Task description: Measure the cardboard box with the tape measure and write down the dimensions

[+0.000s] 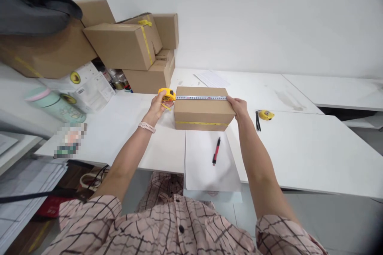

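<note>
A closed brown cardboard box [203, 107] sits on the white table, with a yellow strip along its front face. My left hand [157, 105] is wrapped round a yellow tape measure [167, 94] at the box's left edge. From it the blade [200, 97] runs straight across the box top to the right edge. There my right hand [238, 106] pinches the blade's end against the box. Below the box, a red and black pen [216, 151] lies on white paper [197, 167].
A second yellow tape measure [266, 115] with a black strap lies to the right. Stacked cardboard boxes [119, 46], a mint green bottle [56, 105] and a small pixelated item [71, 140] are at the left. Behind the box lies a printed sheet [211, 78].
</note>
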A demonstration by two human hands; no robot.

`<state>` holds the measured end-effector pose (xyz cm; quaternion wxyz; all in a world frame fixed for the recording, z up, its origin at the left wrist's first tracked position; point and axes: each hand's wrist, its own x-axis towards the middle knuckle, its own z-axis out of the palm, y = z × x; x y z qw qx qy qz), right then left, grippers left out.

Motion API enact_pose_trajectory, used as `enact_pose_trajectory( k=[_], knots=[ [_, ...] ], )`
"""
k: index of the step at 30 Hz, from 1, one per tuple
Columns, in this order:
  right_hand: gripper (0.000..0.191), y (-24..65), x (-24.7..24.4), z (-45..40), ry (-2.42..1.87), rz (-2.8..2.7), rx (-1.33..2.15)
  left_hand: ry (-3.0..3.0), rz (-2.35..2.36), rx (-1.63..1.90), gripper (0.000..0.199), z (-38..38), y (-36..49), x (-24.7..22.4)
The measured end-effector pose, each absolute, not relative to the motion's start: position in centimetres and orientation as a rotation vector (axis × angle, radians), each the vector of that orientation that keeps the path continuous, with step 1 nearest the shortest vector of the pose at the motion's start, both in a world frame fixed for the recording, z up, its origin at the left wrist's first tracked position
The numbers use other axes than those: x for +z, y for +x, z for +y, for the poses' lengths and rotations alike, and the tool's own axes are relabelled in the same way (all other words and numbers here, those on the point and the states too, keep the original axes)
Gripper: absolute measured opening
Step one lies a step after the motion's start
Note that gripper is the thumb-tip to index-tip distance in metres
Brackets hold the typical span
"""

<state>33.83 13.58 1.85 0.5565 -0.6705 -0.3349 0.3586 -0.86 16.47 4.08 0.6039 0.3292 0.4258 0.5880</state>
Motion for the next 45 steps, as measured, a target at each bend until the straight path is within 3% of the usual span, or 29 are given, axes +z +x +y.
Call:
enact_pose_trajectory(
  k=[12, 17, 21, 26, 29, 37, 45],
  knots=[
    [0.022, 33.2, 2.6, 13.3, -1.604, -0.788, 0.784, 0.907, 1.070, 1.322, 0.043, 17.4, -1.9, 4.1],
    [0.020, 33.9, 3.5, 13.6, -1.644, -0.840, 0.752, 0.991, 1.082, 1.335, 0.036, 16.2, -1.6, 6.0],
    [0.014, 34.5, 5.6, 13.5, -1.472, -0.954, 0.631, 1.098, 0.950, 1.253, 0.039, 10.8, -0.2, 7.6],
    [0.021, 31.5, 7.7, 13.4, -1.356, -1.372, 0.650, 1.045, 0.715, 0.768, 0.060, 1.0, 4.4, 4.9],
    [0.028, 29.1, 8.0, 15.0, -1.458, -1.643, 0.741, 1.006, 0.635, 0.636, 0.052, -1.6, 7.7, 3.5],
    [0.029, 27.4, 7.5, 22.1, -1.863, -1.688, 0.586, 0.902, 0.647, 0.779, 0.053, 2.7, 10.5, 4.9],
    [0.039, 27.4, 6.4, 22.2, -1.891, -1.733, 0.549, 0.856, 0.599, 0.798, 0.047, 1.6, 10.4, 4.7]
  ],
)
